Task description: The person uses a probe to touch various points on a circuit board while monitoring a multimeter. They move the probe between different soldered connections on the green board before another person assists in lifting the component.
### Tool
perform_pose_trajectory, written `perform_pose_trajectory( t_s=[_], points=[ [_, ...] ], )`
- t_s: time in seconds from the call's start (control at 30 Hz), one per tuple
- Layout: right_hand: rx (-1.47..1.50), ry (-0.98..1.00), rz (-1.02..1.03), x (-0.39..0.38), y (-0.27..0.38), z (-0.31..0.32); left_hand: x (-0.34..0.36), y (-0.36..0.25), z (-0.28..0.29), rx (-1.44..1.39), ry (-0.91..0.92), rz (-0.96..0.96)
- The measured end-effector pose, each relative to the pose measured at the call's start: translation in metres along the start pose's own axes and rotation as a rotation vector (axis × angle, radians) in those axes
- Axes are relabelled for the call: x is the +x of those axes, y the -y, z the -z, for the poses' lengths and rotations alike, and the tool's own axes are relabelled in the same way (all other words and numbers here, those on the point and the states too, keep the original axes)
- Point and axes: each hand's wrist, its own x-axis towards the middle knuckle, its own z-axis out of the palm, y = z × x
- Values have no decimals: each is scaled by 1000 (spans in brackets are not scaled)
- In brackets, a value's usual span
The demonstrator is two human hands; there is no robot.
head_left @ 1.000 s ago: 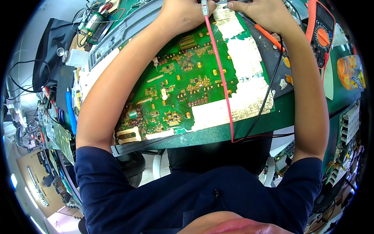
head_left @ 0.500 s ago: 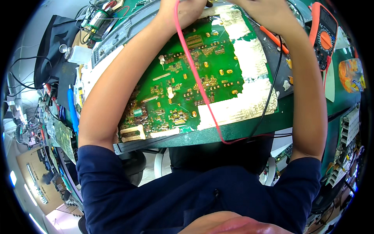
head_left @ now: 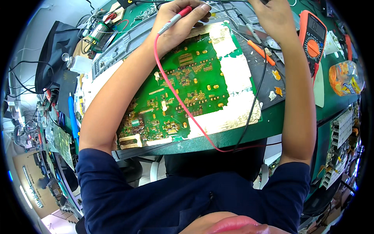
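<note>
My left hand (head_left: 177, 25) is closed around a red and grey multimeter probe (head_left: 171, 22), above the far left edge of a large green circuit board (head_left: 183, 85). The probe's red lead (head_left: 179, 99) hangs across the board. My right hand (head_left: 274, 19) is at the top edge, beyond the board's far right corner. Its fingers curl at a dark thing cut off by the frame. Between the hands, a black and grey probe (head_left: 248, 26) lies over the bench mat, apart from my right palm. An orange-handled tool (head_left: 261, 52) rests beside the board, below my right hand.
A red multimeter (head_left: 313, 43) stands right of my right forearm. Beyond it sits a clear bag with orange contents (head_left: 344, 78). Orange and white scraps (head_left: 277, 91) lie on the dark mat. At the left are a soldering-wire spool (head_left: 99, 31), a small clear bottle (head_left: 78, 54) and loose cables.
The left hand has come lower into view, and the red probe in it now shows. The black probe has become visible between the hands. The whole view has shifted slightly.
</note>
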Motion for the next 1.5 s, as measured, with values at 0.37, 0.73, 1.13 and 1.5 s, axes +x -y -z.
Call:
perform_pose_trajectory(
  t_s=[0.37,0.73,1.13,1.5],
  points=[
    [351,144,-188,-5,18,-13,-4,-2,-4,-144,35,77],
    [688,456,-332,-15,34,-13,-10,-16,-3,-125,132,-20],
    [880,586,-313,-17,26,-14,-2,3,5,-53,172,-149],
    [925,554,-301,-22,37,-18,-2,11,6,-138,193,-178]
  ],
)
